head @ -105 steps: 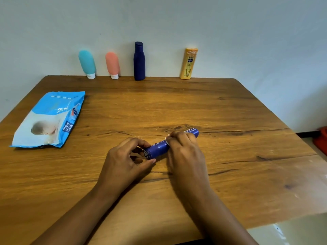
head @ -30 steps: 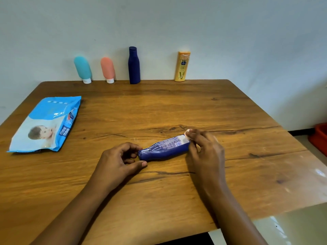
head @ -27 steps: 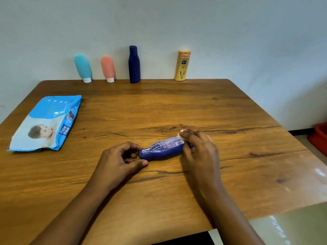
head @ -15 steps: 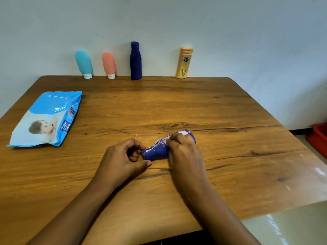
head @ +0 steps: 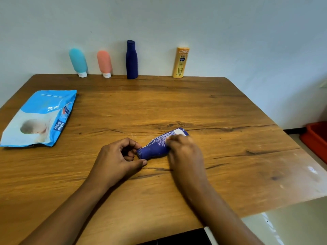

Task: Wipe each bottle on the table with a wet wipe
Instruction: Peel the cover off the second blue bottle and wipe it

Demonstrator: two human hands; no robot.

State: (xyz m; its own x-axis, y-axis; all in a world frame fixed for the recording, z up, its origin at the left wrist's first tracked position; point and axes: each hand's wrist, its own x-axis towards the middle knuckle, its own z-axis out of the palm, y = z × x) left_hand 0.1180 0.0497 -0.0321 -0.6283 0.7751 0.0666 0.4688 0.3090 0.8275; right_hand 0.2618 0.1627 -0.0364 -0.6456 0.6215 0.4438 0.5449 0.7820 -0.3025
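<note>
Bottles number five: teal tube (head: 77, 61), pink tube (head: 104, 62), navy bottle (head: 131, 61) and yellow bottle (head: 180, 62) stand along the far edge of the table (head: 230, 156); one blue bottle (head: 155, 148) lies mid-table. Left hand (head: 115, 160) pinches its cap end, while right hand (head: 185, 154), blurred, curls over its body. One wipes pack (head: 39, 119) lies at the left.

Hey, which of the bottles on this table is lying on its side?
The labelled blue bottle between the left hand and right hand. The teal bottle, pink bottle, navy bottle and yellow bottle stand upright by the wall.
</note>
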